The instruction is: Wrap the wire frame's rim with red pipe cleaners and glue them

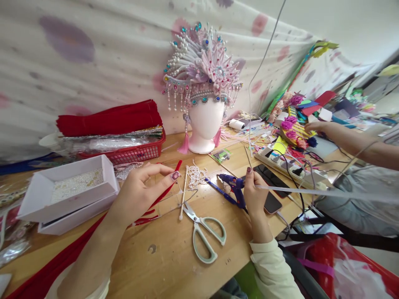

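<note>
My left hand (145, 189) is held over the table with thumb and forefinger pinched together. Whatever small thing they grip is too fine to make out. Red fuzzy strips (166, 192) run behind these fingers, and thin wire shows below the thumb. A blue glue gun (234, 182) points left, with my right hand (256, 193) closed at its rear end. From there a long pale glue stick (296, 190) stretches to the right. Open-bladed scissors (199, 224) lie between my hands. Near their tips are a thin white stick (183, 195) and a heap of pearl strings (198, 175).
A white foam head (205, 124) wears a pink beaded headdress (208, 70). White boxes (37, 203) and a red basket (134, 153) stand left. Two phones (272, 203), a power strip (293, 168) and cables lie right. Another person's arm (352, 141) reaches in over colourful flowers.
</note>
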Demonstrator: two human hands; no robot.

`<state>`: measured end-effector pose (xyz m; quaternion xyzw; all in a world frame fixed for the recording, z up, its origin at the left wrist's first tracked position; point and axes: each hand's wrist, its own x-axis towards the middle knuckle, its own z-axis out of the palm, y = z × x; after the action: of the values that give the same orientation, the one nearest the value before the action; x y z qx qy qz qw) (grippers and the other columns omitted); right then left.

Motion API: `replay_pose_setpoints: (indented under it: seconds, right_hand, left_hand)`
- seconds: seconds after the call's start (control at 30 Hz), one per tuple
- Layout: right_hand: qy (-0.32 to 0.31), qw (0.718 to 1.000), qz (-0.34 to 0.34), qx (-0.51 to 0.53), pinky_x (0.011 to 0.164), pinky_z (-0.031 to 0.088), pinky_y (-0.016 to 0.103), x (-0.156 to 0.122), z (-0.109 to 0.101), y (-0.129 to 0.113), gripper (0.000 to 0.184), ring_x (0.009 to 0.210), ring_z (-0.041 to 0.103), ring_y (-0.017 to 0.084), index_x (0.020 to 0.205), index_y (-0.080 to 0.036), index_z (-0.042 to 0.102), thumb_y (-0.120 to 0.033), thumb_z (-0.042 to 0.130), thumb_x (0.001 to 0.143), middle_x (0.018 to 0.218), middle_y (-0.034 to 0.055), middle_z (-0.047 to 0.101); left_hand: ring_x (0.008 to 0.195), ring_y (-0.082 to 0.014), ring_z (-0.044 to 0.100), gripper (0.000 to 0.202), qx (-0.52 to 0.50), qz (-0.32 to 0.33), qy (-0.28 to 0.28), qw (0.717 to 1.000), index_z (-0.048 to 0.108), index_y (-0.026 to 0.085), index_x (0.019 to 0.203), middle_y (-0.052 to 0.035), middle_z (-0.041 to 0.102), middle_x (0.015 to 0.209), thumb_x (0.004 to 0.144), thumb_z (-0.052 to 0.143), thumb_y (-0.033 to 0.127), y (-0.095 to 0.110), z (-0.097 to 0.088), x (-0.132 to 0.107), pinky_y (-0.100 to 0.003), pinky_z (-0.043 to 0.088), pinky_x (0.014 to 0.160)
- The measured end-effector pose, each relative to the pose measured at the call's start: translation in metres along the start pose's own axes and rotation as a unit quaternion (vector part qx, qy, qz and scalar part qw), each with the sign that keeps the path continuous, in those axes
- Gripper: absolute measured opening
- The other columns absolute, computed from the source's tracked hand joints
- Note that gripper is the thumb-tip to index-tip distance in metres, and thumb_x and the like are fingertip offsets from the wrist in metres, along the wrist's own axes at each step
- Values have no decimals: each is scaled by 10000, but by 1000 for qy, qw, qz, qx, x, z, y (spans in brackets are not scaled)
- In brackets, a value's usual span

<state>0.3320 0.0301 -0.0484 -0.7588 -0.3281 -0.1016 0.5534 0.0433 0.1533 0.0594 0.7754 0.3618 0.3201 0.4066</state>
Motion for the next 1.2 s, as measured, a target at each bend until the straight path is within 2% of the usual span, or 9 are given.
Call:
replay_pose_setpoints:
  seconds: [0.23,0.37,0.47,0.67,0.83,0.9,1.07,1.2]
  right_hand:
    - [-27,996,62,49,668,382,315,1,3,10,537,655,472,167,705,-236,475,-729,449,917,661,-38,488]
    - [-88,987,96,91,775,458,348,5,2,15,595,811,616,214,818,-209,644,-750,417,912,834,44,675]
    - [-143,976,111,119,822,501,377,8,2,16,649,879,679,244,778,-189,712,-764,436,900,953,106,754]
    - [-149,976,99,121,861,500,392,10,4,12,678,989,664,272,661,-195,677,-811,466,852,1084,124,749]
    - [-148,980,74,112,956,457,421,11,6,9,668,1014,648,276,609,-217,627,-836,488,816,992,103,740]
    - [-151,979,75,112,942,470,426,11,5,10,662,1002,658,279,622,-215,636,-827,488,827,985,107,744]
    - [-165,976,88,112,835,529,404,6,-1,15,622,977,685,283,779,-196,701,-775,492,867,1032,129,755]
    - [-177,976,87,94,808,537,387,-1,-5,18,560,947,696,267,1062,-198,703,-685,677,788,1096,117,749]
  left_hand:
    - [892,-263,657,283,-2,-3,-1,1000,792,269,862,-35,773,906,828,669,522,-1,0,0,-424,450,923]
    - [915,-272,657,275,0,0,7,1000,795,271,852,-37,782,924,820,675,517,0,0,0,-431,446,934]
    - [887,-265,658,263,5,13,9,1000,796,278,831,-31,785,895,823,671,509,1,1,-1,-438,450,955]
    - [835,-253,665,263,11,18,12,1000,800,281,851,-31,781,855,838,666,507,1,0,-1,-408,514,890]
    - [958,-293,685,233,1,9,10,1000,802,289,844,-27,792,864,832,660,473,0,0,-1,-403,537,868]
    - [953,-293,688,233,-1,6,11,1000,798,286,835,-27,794,878,831,663,476,0,1,-1,-398,544,849]
    - [898,-278,698,206,-11,11,11,1000,788,287,802,-13,768,770,809,674,459,3,1,-1,-365,553,786]
    - [889,-280,706,201,-16,11,12,1000,790,284,811,-6,742,685,803,673,447,5,1,-1,-365,554,790]
